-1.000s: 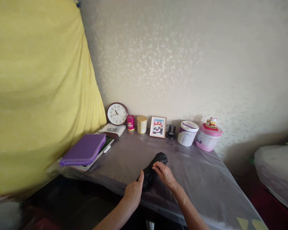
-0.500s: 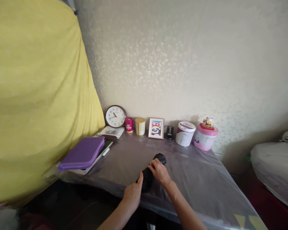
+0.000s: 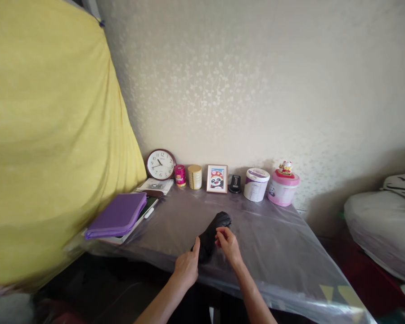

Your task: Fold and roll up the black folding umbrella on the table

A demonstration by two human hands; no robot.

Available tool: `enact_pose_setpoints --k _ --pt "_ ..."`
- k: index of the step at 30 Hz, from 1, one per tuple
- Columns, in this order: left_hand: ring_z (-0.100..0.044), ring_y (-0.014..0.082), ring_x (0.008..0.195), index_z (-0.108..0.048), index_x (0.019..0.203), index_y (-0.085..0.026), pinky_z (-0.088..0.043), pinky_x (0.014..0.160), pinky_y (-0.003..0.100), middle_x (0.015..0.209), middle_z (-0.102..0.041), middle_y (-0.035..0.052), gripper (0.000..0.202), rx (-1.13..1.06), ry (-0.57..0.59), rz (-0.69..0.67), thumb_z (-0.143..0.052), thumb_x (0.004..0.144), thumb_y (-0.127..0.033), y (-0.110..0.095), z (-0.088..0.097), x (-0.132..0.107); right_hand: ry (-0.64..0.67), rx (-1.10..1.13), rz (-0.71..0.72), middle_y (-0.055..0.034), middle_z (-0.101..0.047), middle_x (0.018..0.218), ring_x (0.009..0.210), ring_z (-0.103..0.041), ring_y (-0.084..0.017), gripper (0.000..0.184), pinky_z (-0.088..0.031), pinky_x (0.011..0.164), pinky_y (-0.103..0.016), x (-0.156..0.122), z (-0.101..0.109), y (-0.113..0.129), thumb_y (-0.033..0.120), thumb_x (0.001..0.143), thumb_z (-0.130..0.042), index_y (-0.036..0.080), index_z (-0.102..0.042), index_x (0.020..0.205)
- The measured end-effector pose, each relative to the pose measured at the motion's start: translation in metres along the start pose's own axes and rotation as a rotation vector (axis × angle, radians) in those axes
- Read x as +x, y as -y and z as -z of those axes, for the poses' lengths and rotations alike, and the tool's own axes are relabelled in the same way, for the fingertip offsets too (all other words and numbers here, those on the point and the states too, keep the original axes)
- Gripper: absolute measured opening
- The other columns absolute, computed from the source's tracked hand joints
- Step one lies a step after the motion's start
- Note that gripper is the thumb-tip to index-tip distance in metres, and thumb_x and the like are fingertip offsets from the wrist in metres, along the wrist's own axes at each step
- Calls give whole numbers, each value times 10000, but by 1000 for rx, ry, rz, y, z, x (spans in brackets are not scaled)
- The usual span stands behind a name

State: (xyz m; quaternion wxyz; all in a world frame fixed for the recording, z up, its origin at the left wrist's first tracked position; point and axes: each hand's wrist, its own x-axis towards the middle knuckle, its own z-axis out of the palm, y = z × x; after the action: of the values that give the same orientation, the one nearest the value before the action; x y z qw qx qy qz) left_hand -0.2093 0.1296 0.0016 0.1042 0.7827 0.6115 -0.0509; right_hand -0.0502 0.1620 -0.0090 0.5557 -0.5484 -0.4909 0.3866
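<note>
A black rolled cloth, perhaps a sock (image 3: 212,234), lies on the plastic-covered table (image 3: 273,252). My left hand (image 3: 186,267) rests at the roll's near end, index finger pointing up against it and the other fingers curled. My right hand (image 3: 227,245) sits on the roll's right side, fingers bent and pinching at the black fabric. Both forearms come in from the bottom of the view.
Along the wall stand a round clock (image 3: 160,164), a pink tin (image 3: 180,175), a gold tin (image 3: 195,177), a framed panda picture (image 3: 217,178), a white tub (image 3: 256,184) and a pink container (image 3: 283,187). A purple case (image 3: 118,215) lies left. Yellow fabric (image 3: 47,148) hangs at left.
My right hand has slid back along the roll from its far end towards the middle. The left hand has stayed at the near end. The view has shifted slightly.
</note>
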Motion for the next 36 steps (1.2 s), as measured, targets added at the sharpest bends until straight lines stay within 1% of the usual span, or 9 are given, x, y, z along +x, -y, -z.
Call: enact_pose_setpoints --k 3,5,8,11,15,18,24,28,36 --pt "-598 220 913 -55 1394 -145 -432 767 299 977 -629 124 770 3 -14 12 -421 724 -45 -2 0 -1 -8 -232 144 -13 -601 685 547 -591 -137 228 -469 514 -248 -3 -15 4 362 777 -437 180 -547 859" --pt "-596 223 919 -65 1394 -144 -432 772 306 979 -630 126 760 1 -25 15 -410 725 -37 -3 -1 -2 -35 -436 220 -14 -598 654 588 -600 -162 197 -460 547 -260 -4 -24 8 343 775 -457 183 -538 857" --pt "-599 218 915 -77 1393 -143 -436 765 299 976 -632 122 748 -8 -33 12 -401 729 -31 -3 -1 -2 -79 -687 255 -3 -583 601 600 -608 -186 197 -437 552 -264 -4 -35 9 348 755 -510 190 -513 873" --pt "-609 217 888 -81 1393 -131 -441 751 292 962 -633 130 749 -9 -33 27 -413 728 -35 -4 -1 -2 -100 -804 266 -14 -614 664 640 -627 -189 179 -426 557 -254 -3 -40 7 343 764 -514 203 -488 873" --pt "-613 217 867 -84 1395 -130 -443 743 291 953 -633 135 751 -2 -25 41 -413 727 -32 -6 0 -3 -109 -867 250 -48 -653 774 706 -644 -197 202 -426 578 -253 0 -42 5 317 779 -508 194 -461 933" --pt "-615 221 852 -87 1395 -136 -446 732 296 947 -635 134 750 2 -19 42 -407 726 -28 -7 1 -4 -106 -899 244 -64 -662 812 740 -647 -206 166 -425 590 -255 2 -42 7 299 788 -508 193 -467 908" --pt "-614 218 852 -61 1396 -124 -449 726 290 956 -633 131 757 5 -10 33 -416 731 -51 -5 1 -3 -102 -920 228 -50 -660 764 703 -646 -193 96 -405 569 -241 3 -44 11 268 800 -502 190 -469 845" --pt "-612 225 854 -72 1395 -121 -449 727 302 963 -628 136 743 3 -7 29 -413 738 -56 -5 0 -3 -110 -923 227 -43 -657 734 683 -643 -181 55 -388 555 -230 4 -43 11 241 812 -478 189 -471 828" --pt "-604 219 875 -53 1395 -139 -426 735 291 978 -618 136 747 -15 12 47 -430 753 -84 -6 2 -6 -114 -908 211 -31 -652 712 651 -635 -163 41 -354 536 -217 4 -43 11 223 811 -483 183 -481 823"
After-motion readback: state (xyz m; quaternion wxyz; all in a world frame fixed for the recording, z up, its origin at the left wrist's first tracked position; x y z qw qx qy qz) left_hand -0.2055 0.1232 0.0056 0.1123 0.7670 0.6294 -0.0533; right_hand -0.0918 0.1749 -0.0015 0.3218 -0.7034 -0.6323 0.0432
